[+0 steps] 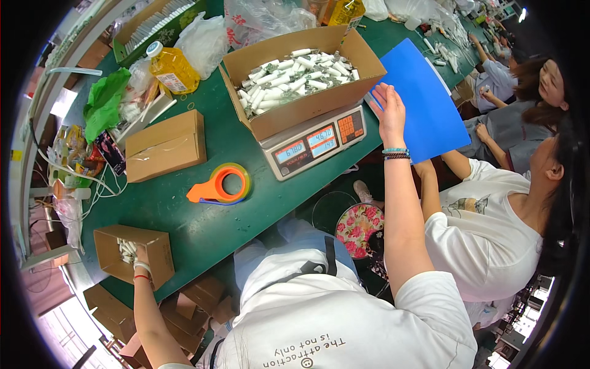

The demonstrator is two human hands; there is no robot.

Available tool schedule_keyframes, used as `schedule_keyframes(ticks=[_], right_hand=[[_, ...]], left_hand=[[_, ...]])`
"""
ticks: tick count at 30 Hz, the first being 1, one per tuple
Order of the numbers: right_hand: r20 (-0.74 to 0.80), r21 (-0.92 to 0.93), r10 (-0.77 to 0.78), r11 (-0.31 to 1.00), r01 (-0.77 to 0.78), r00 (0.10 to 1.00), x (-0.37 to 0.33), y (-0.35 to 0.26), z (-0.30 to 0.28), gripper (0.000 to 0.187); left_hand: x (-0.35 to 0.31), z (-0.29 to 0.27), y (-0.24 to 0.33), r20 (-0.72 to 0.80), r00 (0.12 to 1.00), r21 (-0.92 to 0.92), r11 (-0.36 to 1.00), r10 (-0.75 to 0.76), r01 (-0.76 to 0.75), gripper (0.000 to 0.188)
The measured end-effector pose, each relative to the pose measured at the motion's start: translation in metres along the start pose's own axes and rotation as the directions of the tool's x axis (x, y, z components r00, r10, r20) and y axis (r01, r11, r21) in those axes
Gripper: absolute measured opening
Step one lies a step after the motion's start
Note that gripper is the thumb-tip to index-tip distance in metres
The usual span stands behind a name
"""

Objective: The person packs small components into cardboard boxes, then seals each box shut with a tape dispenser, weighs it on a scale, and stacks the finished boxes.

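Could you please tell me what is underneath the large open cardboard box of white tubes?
The large open cardboard box sits on a grey weighing scale. Only the scale's front panel with its lit displays and orange keypad shows; its weighing platform is hidden beneath the box.

Small open box under the left hand, blue sheet at the right hand

The small brown cardboard box sits open at the near edge of the green table, white tubes showing inside where the left hand reaches in. The blue sheet, flat and rectangular, juts off the table's far edge, with the right hand open against its left border.
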State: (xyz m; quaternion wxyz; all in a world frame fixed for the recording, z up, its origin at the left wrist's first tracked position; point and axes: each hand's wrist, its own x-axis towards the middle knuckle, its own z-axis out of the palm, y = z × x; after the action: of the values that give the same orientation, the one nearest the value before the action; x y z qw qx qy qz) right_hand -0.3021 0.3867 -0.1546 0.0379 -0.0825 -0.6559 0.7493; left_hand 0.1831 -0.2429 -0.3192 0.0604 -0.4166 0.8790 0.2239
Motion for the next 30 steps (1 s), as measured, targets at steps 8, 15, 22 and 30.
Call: schedule_keyframes(ticks=[8, 15, 22, 30], right_hand=[[-0.023, -0.012, -0.007, 1.0, 0.007, 1.0, -0.003, -0.008, -0.018, 0.046], [-0.026, 0.002, -0.005, 1.0, 0.005, 1.0, -0.003, -0.015, -0.027, 0.045], [0.032, 0.024, 0.02, 0.999, -0.021, 0.999, 0.002, -0.007, -0.014, 0.045], [0.056, 0.077, 0.014, 0.997, -0.019, 0.998, 0.011, -0.005, -0.002, 0.044]], left_hand=[[0.034, 0.013, -0.004, -0.08, 0.979, 0.103, 0.975, -0.189, 0.196, 0.077], [-0.005, -0.035, 0.058, -0.155, 0.937, -0.181, 0.942, -0.312, 0.283, 0.053], [-0.035, -0.084, 0.067, -0.33, 0.926, -0.005, 0.981, -0.183, 0.192, 0.033], [-0.048, -0.107, 0.076, -0.444, 0.882, -0.309, 0.951, -0.158, 0.015, 0.023]])
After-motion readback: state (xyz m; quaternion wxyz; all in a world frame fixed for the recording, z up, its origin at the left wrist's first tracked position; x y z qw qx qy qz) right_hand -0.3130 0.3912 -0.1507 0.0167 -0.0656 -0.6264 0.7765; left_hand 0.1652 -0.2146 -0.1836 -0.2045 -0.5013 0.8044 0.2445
